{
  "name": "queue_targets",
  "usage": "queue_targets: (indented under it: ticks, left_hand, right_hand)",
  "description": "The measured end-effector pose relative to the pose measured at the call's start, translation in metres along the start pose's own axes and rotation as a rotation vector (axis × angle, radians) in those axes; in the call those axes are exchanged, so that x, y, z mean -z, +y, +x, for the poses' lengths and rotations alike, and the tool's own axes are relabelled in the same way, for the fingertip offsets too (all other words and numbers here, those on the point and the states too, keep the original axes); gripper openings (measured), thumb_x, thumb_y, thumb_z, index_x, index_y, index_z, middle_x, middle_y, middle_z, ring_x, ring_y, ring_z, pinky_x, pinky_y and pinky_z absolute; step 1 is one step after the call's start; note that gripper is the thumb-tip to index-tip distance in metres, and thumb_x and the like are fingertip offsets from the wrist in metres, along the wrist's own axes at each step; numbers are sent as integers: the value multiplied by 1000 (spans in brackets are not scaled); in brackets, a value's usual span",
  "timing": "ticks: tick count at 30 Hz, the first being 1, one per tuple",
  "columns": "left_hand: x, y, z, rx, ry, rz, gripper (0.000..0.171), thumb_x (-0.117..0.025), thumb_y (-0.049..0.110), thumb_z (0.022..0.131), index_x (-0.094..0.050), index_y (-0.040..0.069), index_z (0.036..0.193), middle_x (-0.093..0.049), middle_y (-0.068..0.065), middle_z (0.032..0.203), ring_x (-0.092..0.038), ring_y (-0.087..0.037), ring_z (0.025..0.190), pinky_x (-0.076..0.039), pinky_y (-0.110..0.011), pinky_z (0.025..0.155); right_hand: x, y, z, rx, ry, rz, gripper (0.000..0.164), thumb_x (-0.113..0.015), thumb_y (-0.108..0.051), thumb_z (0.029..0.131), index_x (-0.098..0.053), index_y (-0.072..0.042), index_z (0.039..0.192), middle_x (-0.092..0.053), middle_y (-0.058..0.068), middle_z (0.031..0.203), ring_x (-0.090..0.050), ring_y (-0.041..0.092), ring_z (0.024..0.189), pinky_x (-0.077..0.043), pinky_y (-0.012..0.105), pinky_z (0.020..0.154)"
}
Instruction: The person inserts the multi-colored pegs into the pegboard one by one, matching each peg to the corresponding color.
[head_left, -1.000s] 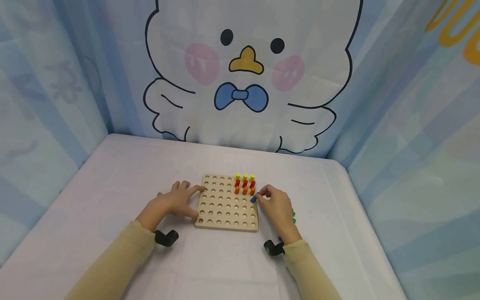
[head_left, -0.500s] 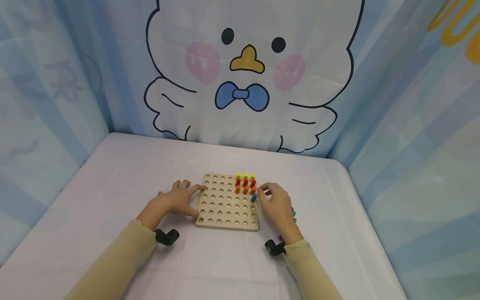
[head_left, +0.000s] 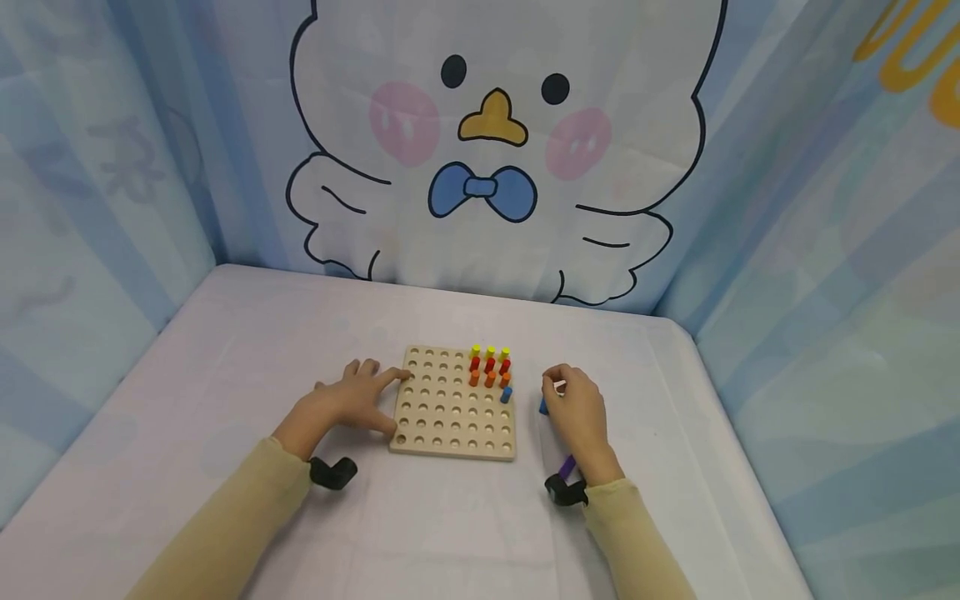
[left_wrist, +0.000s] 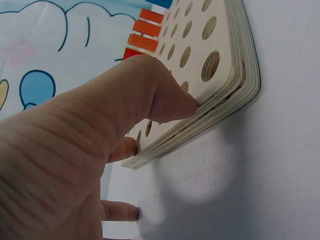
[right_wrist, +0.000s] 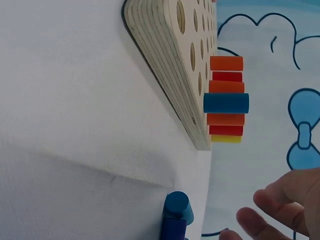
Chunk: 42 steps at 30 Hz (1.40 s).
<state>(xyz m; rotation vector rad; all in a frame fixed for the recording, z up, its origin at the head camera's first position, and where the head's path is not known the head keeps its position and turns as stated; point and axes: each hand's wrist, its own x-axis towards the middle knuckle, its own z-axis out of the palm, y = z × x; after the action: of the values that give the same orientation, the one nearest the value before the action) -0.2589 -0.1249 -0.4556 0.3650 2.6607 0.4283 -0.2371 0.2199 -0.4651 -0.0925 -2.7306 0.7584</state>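
A wooden pegboard (head_left: 453, 450) lies on the table. Its far right corner bears rows of yellow pegs (head_left: 491, 352), red pegs (head_left: 490, 365) and orange pegs (head_left: 490, 379). One blue peg (head_left: 506, 395) stands in front of the orange row, at the right edge. My left hand (head_left: 347, 408) rests against the board's left side, thumb (left_wrist: 175, 102) at the near corner and fingers spread. My right hand (head_left: 577, 408) hovers right of the board, fingers loosely bent with nothing between them. Just below its fingertips is a loose blue peg (right_wrist: 178, 204), beside a darker blue-purple one (right_wrist: 173, 229).
A purple peg (head_left: 567, 467) lies by the right wrist, partly hidden by the black wrist camera (head_left: 566, 490). White cloth covers the table (head_left: 435, 533). Behind it hangs a curtain (head_left: 495, 250) with a cartoon bird.
My right hand let go of the blue peg, which went from tilted in the fingers to upright in the board. The hand then moved right to the loose pegs. My left hand stayed put.
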Motion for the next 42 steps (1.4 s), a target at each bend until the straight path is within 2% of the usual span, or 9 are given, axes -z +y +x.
queue_targets:
  ticks: [9,16,22,30,35,42]
  left_hand:
    - [0,0,-1,-4,2,-4,94,-81,48,76,-38,35,159,-28,-23,163,-21,-54,151,-22,-93,97]
    - [0,0,-2,-3,2,-8,95,-81,48,76,-38,34,159,-27,-23,163,-20,-55,151,-22,-93,97]
    - [-3,-1,-1,-2,8,-12,95,-82,48,75,-39,34,159,-27,-24,163,-19,-55,151,-22,-93,97]
    - [-3,-2,1,-10,15,-8,95,-82,49,75,-39,35,159,-27,-23,163,-20,-55,151,-22,-93,97]
    - [-2,-1,-1,-13,15,-7,95,-81,48,76,-38,34,159,-27,-23,163,-20,-55,151,-22,-93,97]
    - [-1,0,-2,-14,12,-1,94,-81,47,76,-39,34,159,-27,-25,163,-19,-56,151,-22,-93,97]
  right_hand:
    - [0,10,-1,-76,-174,-192,38,-75,-29,94,-70,-9,125,-67,19,129,-62,41,115,-47,57,97]
    - [-1,13,-1,-89,-236,-219,46,-78,-32,91,-69,-10,131,-70,15,128,-63,41,115,-45,57,97]
    - [-3,13,-1,-108,-305,-239,50,-77,-37,91,-68,-12,134,-63,20,138,-59,42,119,-44,59,101]
    - [-5,16,-2,-87,-259,-206,29,-76,-30,93,-75,-13,116,-65,21,130,-60,42,115,-46,58,96]
    - [-7,19,-2,-90,-238,-181,26,-75,-28,92,-75,-11,112,-66,20,128,-60,41,114,-46,57,96]
    - [-10,19,-3,-77,-185,-107,26,-72,-23,91,-74,-10,113,-69,16,124,-62,39,112,-46,57,96]
